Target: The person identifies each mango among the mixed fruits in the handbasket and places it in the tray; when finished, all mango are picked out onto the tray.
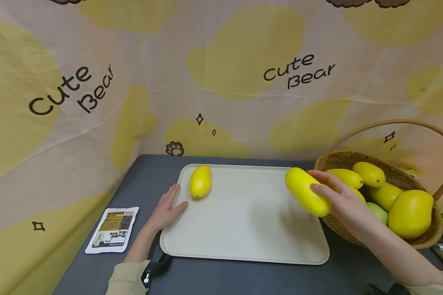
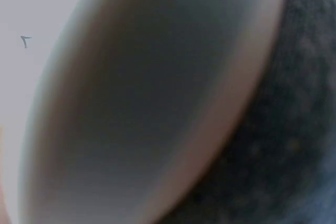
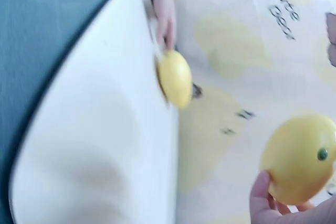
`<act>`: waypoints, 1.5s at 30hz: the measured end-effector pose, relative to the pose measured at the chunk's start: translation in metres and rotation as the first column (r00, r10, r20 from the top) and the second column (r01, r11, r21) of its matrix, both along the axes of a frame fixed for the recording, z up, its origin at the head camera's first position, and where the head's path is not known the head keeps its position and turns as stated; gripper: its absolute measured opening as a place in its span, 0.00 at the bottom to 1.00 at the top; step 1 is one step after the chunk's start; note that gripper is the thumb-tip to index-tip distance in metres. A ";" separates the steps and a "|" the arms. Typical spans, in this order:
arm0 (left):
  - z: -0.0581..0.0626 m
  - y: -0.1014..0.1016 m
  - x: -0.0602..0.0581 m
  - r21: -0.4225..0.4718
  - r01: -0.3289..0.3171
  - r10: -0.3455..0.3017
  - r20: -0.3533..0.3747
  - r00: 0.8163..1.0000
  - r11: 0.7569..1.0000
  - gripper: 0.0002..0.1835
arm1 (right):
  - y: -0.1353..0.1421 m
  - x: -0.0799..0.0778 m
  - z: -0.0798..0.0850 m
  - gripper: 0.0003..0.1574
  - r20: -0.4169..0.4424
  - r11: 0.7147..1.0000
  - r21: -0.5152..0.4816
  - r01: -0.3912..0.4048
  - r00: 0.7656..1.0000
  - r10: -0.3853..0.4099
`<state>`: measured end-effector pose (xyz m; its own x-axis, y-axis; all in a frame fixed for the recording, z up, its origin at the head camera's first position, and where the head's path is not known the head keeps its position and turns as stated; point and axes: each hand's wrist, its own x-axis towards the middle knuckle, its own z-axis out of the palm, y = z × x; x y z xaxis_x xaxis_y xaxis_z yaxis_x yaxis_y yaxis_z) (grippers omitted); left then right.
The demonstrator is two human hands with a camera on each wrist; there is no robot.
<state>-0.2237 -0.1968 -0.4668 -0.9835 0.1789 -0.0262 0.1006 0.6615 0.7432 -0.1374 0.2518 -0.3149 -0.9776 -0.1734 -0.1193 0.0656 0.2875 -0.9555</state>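
My right hand [image 1: 348, 203] holds a smooth yellow mango [image 1: 304, 190] above the right part of a white tray [image 1: 243, 221], with fingers and thumb on either side of it. In the right wrist view this mango shows a small green stem spot, and my thumb [image 3: 260, 192] presses its side. A second yellow mango [image 1: 200, 182] lies near the tray's far left corner. Beside it, my left hand [image 1: 166, 209] rests on the tray's left rim with its fingers straight. The left wrist view is mostly filled by the blurred tray rim [image 2: 142, 87].
To the right stands a wicker basket [image 1: 339, 229] with a tall handle, holding several yellow mangoes [image 1: 410, 215] and a green fruit [image 1: 377, 212]. A white printed packet [image 1: 112, 230] lies left of the tray on the grey table [image 1: 206, 276]. Patterned cloth [image 1: 236, 123] hangs behind.
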 end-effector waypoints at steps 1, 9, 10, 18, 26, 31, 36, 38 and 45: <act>0.000 0.000 0.000 0.002 0.001 -0.001 0.001 1.000 1.000 0.40 | -0.007 -0.002 -0.002 0.37 0.008 1.000 -0.013 0.012 1.000 -0.012; -0.002 0.001 0.000 0.023 -0.009 0.009 0.001 1.000 1.000 0.39 | -0.057 -0.021 -0.031 0.39 0.095 0.982 -0.146 0.116 0.990 -0.103; -0.003 0.001 0.000 0.023 -0.010 0.010 0.000 1.000 1.000 0.39 | -0.062 -0.023 -0.035 0.39 0.107 0.979 -0.157 0.127 0.988 -0.111; -0.002 0.001 0.001 0.035 -0.015 0.015 -0.012 1.000 0.999 0.38 | -0.101 -0.045 -0.069 0.37 0.174 0.948 -0.227 0.222 0.967 -0.185; -0.002 0.000 0.001 0.038 -0.009 0.010 -0.029 1.000 0.999 0.37 | -0.136 -0.067 -0.091 0.38 0.181 0.942 -0.151 0.299 0.945 -0.271; -0.003 -0.002 0.001 0.040 -0.012 0.013 -0.031 0.999 0.999 0.36 | -0.152 -0.081 -0.101 0.38 0.135 0.932 -0.149 0.329 0.941 -0.311; -0.003 -0.002 0.000 0.034 -0.015 0.016 -0.028 0.999 0.999 0.36 | -0.163 -0.094 -0.109 0.38 0.077 0.918 -0.153 0.366 0.931 -0.358; -0.003 -0.001 0.001 0.032 -0.018 0.019 -0.026 0.999 0.999 0.36 | -0.167 -0.098 -0.112 0.38 0.059 0.914 -0.140 0.381 0.925 -0.376; -0.003 -0.001 0.002 0.042 -0.017 0.018 -0.030 0.999 0.999 0.35 | -0.181 -0.110 -0.119 0.37 -0.020 0.901 -0.103 0.421 0.905 -0.425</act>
<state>-0.2219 -0.1983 -0.4697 -0.9868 0.1617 0.0107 0.1118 0.6318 0.7670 -0.2472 0.0711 -0.4336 -0.9650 0.2492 -0.0814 0.1215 0.1502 -0.9812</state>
